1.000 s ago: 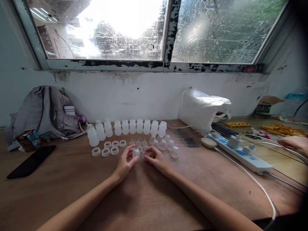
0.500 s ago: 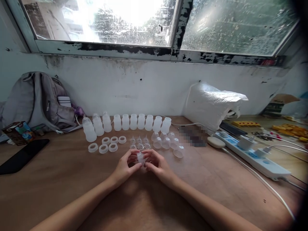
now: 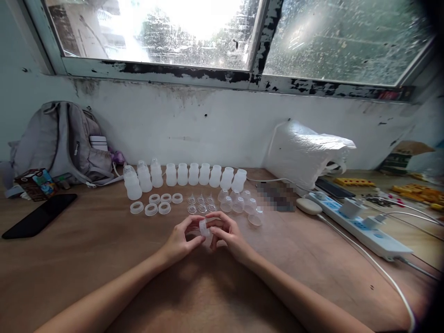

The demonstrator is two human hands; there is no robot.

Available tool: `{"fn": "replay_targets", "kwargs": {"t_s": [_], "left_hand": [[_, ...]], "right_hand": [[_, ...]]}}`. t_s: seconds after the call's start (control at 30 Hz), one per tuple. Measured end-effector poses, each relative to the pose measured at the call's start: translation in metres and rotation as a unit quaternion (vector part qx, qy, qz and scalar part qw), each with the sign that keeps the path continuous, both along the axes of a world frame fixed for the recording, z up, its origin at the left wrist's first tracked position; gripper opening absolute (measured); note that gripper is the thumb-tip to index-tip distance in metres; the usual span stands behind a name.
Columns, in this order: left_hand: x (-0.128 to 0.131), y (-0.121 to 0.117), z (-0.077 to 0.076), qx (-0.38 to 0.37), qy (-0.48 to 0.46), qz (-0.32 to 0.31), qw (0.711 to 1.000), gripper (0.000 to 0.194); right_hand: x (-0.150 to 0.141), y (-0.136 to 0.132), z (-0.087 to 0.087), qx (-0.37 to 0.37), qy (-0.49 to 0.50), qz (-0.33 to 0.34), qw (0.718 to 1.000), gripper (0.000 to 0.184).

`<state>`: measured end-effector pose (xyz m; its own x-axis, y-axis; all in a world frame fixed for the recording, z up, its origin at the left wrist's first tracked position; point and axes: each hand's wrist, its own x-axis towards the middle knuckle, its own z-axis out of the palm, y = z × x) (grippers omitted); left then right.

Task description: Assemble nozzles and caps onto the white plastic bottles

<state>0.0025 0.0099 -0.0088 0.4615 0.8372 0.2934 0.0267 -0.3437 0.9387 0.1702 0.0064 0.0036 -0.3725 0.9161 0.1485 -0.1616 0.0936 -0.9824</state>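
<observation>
A translucent ribbed bottle collar ring [image 3: 204,227] is held on its edge between my two hands, a little above the table. My left hand [image 3: 182,240] curls round its left side with thumb below and fingers above. At the right side, my right hand [image 3: 231,238] has its fingertips and thumb against the ring; whether a teat sits inside cannot be made out. Just beyond my fingers stand clear teats [image 3: 201,200] in two rows. More collar rings [image 3: 151,209] lie to the left, and clear domed caps [image 3: 237,204] to the right.
Behind, frosted bottles [image 3: 182,174] stand in a row; capped bottles [image 3: 132,185] are at its left. A phone [image 3: 40,215], a drink carton [image 3: 36,184] and a backpack [image 3: 58,143] occupy the left. On the right are a white bag [image 3: 294,157], a power strip [image 3: 360,226] and cables.
My right fingers have shifted on the collar ring, with the thumb higher and lower fingers now showing beneath. My left hand keeps its hold. The camera view has shifted slightly.
</observation>
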Motion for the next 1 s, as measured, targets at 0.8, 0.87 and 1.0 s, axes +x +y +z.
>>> {"fn": "replay_targets", "kwargs": {"t_s": [0.8,0.87,1.0], "left_hand": [[-0.002,-0.007,0.001,0.24,0.157,0.071,0.956,0.039],[0.0,-0.01,0.001,0.248,0.193,0.066,0.947,0.042],[0.004,-0.017,0.001,0.27,0.261,0.079,0.924,0.045]], "right_hand": [[-0.004,0.003,-0.008,-0.074,-0.066,-0.033,0.995,0.027],[-0.005,0.003,-0.011,-0.067,-0.082,-0.047,0.993,0.025],[-0.007,0.003,-0.015,-0.048,-0.101,-0.05,0.992,0.018]]}}
